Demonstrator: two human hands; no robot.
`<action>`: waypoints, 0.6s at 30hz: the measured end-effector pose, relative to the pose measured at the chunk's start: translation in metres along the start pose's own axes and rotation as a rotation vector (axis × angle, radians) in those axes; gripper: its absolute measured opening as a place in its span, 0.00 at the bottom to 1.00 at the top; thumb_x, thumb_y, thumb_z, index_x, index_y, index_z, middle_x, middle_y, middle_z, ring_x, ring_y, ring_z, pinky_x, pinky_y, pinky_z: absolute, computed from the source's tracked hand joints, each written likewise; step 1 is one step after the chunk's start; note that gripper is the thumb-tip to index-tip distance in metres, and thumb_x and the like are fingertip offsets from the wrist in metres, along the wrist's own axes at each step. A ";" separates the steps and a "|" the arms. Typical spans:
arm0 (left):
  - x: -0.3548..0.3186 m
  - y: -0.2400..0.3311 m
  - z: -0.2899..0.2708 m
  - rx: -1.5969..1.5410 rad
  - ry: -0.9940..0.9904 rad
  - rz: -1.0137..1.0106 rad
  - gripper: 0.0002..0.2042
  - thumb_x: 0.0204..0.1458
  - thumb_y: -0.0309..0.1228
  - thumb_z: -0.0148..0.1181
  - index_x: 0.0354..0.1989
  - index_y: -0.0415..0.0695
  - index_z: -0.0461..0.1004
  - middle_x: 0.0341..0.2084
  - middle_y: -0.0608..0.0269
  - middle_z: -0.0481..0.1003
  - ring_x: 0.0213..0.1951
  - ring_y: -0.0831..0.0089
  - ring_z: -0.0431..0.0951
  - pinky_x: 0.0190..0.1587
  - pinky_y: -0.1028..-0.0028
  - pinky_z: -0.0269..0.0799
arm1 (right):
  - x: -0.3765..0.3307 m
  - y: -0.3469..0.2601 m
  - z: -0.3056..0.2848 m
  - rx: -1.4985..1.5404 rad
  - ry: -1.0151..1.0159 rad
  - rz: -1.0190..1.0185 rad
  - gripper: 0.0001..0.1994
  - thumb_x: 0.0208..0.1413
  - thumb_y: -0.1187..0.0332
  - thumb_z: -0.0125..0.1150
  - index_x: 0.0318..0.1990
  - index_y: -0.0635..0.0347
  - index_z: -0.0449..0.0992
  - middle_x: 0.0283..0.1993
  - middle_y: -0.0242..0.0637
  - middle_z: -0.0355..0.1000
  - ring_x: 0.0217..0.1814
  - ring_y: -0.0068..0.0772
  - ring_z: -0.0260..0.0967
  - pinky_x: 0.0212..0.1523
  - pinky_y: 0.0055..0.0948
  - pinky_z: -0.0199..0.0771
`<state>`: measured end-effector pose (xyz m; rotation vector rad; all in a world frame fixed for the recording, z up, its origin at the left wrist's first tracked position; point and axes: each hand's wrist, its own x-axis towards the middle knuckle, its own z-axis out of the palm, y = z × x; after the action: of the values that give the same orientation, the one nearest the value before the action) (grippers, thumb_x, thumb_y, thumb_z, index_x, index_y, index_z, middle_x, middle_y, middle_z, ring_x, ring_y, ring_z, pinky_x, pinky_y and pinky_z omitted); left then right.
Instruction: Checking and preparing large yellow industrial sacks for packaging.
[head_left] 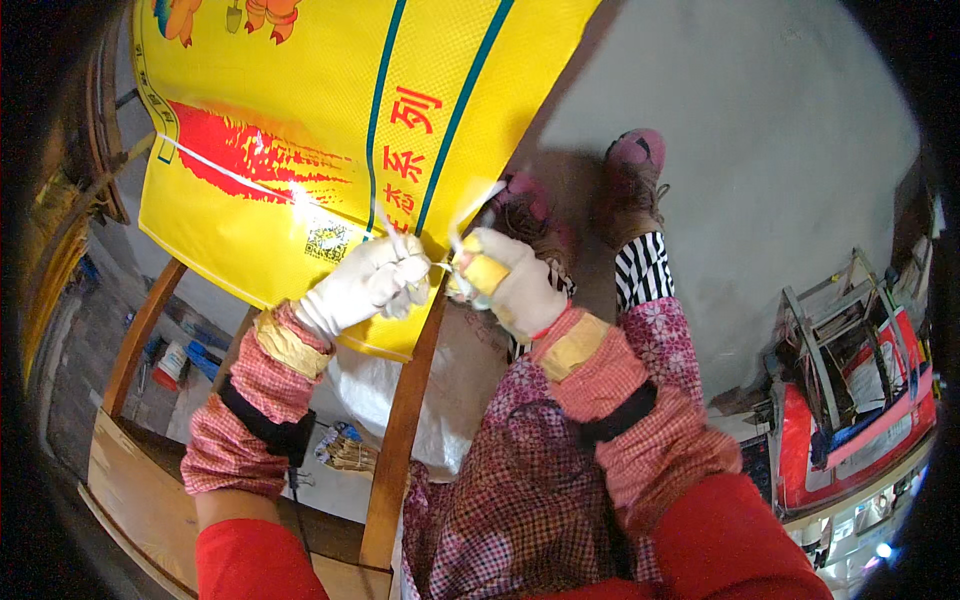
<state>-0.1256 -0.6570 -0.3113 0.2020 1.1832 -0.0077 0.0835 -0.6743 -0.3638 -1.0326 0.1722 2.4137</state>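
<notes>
A large yellow woven sack (270,80) with red and green printing lies flat in front of me. A white string (235,175) crosses it slantwise towards its near right edge. My left hand (362,285), in a white glove, is closed in a pinch on the string beside that edge. My right hand (512,285), also gloved and with yellow wrapping on its fingers, pinches the string just to the right. A short taut length runs between the two hands, and loose ends stick up above them. The exact fingertip grip is partly hidden.
Wooden bars (400,455) of a frame are under the sack, beside a wooden board (140,495). A bundle of thin sticks (345,450) lies below. At right stands a red container (800,440) with a metal frame on it. My shoes (636,155) rest on the grey floor (790,150).
</notes>
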 end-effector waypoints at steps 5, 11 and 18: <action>0.021 -0.003 -0.031 1.312 0.265 0.574 0.04 0.52 0.31 0.52 0.31 0.47 0.70 0.25 0.55 0.72 0.27 0.55 0.74 0.28 0.66 0.71 | 0.042 0.004 -0.040 -1.696 -0.373 -0.383 0.07 0.45 0.67 0.55 0.33 0.55 0.74 0.30 0.44 0.74 0.36 0.48 0.73 0.35 0.44 0.73; 0.038 -0.045 -0.098 1.057 0.168 0.447 0.06 0.55 0.33 0.51 0.30 0.45 0.69 0.25 0.56 0.71 0.30 0.59 0.74 0.30 0.68 0.70 | 0.058 0.011 -0.038 -1.789 -0.330 -0.345 0.12 0.44 0.70 0.55 0.39 0.54 0.75 0.32 0.45 0.74 0.37 0.50 0.73 0.36 0.45 0.73; 0.014 0.016 0.026 1.455 0.390 0.749 0.05 0.52 0.30 0.50 0.29 0.44 0.70 0.24 0.59 0.73 0.31 0.59 0.77 0.31 0.68 0.72 | 0.035 0.018 -0.029 -1.785 -0.313 -0.309 0.10 0.46 0.61 0.58 0.33 0.54 0.77 0.29 0.42 0.76 0.33 0.47 0.74 0.33 0.43 0.74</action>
<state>-0.0946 -0.6443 -0.3124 1.9804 1.2175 -0.1804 0.0727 -0.6844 -0.4098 -0.9939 -2.3178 1.9159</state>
